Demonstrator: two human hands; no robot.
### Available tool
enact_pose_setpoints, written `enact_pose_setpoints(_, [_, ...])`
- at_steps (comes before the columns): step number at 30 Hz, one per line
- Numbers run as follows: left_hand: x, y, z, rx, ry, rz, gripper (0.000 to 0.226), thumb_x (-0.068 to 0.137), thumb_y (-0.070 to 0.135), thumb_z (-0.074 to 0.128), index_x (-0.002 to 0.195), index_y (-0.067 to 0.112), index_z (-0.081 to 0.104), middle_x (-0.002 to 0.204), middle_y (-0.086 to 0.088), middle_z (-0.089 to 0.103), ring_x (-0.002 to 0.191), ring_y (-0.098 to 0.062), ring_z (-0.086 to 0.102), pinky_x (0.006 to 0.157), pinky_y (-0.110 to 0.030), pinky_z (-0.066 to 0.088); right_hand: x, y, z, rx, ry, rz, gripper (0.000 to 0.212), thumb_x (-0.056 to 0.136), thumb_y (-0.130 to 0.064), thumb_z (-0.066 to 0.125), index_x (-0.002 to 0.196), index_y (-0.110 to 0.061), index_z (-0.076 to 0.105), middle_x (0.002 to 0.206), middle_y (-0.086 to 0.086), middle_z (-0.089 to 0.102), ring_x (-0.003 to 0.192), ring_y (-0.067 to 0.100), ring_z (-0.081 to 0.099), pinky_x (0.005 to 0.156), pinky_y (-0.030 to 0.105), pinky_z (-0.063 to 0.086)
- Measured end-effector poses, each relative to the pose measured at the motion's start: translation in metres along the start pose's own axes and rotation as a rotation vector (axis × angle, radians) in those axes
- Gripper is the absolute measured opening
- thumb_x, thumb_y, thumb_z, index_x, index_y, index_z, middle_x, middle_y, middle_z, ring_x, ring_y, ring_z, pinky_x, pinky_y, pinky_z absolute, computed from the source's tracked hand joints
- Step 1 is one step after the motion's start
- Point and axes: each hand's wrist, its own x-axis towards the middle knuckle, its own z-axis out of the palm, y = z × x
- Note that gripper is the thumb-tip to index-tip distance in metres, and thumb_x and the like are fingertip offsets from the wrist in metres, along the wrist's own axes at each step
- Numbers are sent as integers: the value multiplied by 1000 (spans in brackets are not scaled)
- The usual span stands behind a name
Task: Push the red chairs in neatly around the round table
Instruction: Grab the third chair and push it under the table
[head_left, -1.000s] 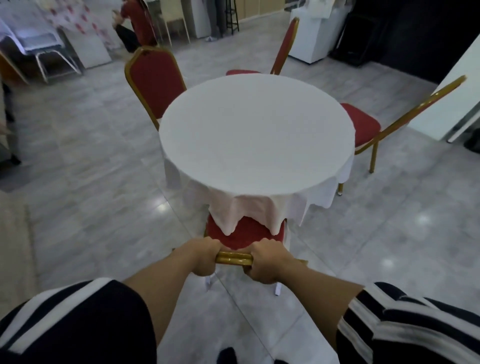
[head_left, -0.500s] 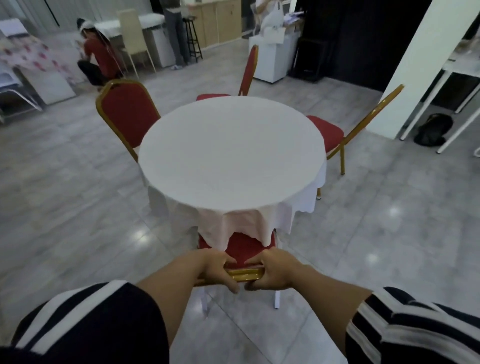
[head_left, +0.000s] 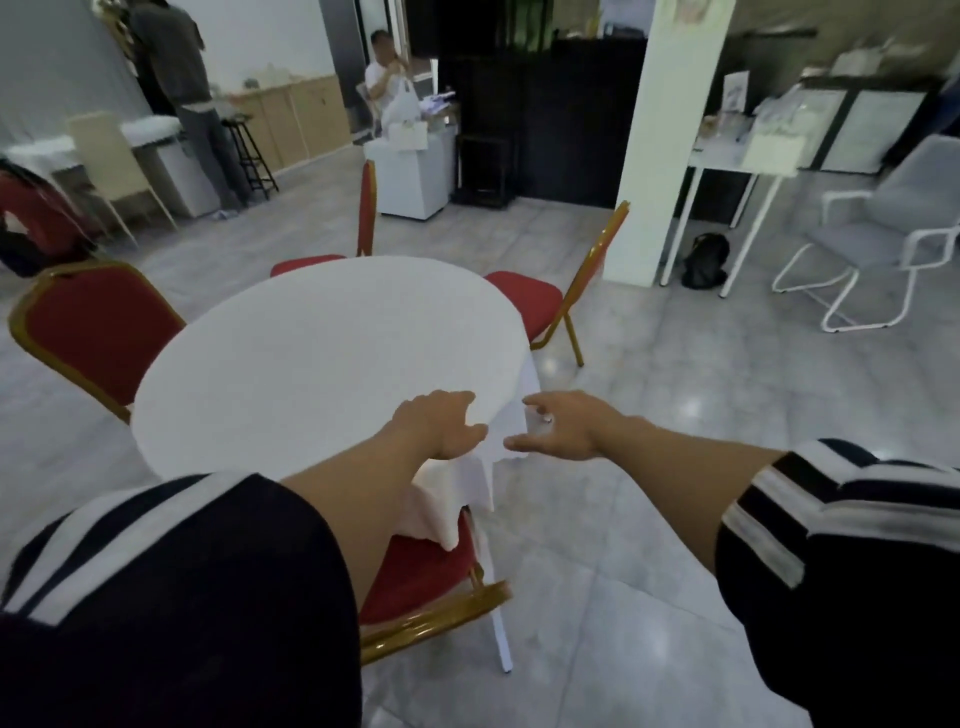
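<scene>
A round table under a white cloth fills the middle. The nearest red chair with a gold frame sits tucked under the table's near edge, below my arms. My left hand hovers open over the cloth's near right edge. My right hand is open beside it, just off the table. Neither touches a chair. Another red chair stands at the left with its back to me. A third is at the far side. A fourth stands at the right, angled out from the table.
A white pillar rises right of the table, with a black bag at its foot. A white-framed grey chair and a white desk are further right. Two people stand at the back left near counters.
Both hands have let go of the near chair's gold top rail and lifted up over the table edge. My view has risen and swung to the right.
</scene>
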Motion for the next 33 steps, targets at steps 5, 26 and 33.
enact_pose_setpoints(5, [58,88,-43,31,59,44,76,103,62,40,166,25,18,172,-8,27,155,-35,30,123,-51,26,1,66,-78,-17,131,19,85,93,-71,60,158,-21,41,157,6,53,141,30,49,111,41,39])
enact_pose_setpoints(26, [332,333,-104,115,32,155,82,100,68,41,166,25,16,171,-9,28,153,-36,33,123,-61,22,102,378,-240,-29,137,198,108,80,-80,67,164,-27,25,168,4,37,151,29,37,119,47,35])
enact_pose_setpoints(33, [444,354,-150,107,47,152,80,100,63,45,164,22,23,167,-11,37,150,-37,39,122,-60,24,173,440,-305,-20,150,238,107,81,-77,69,164,-28,25,167,5,38,150,30,38,118,47,36])
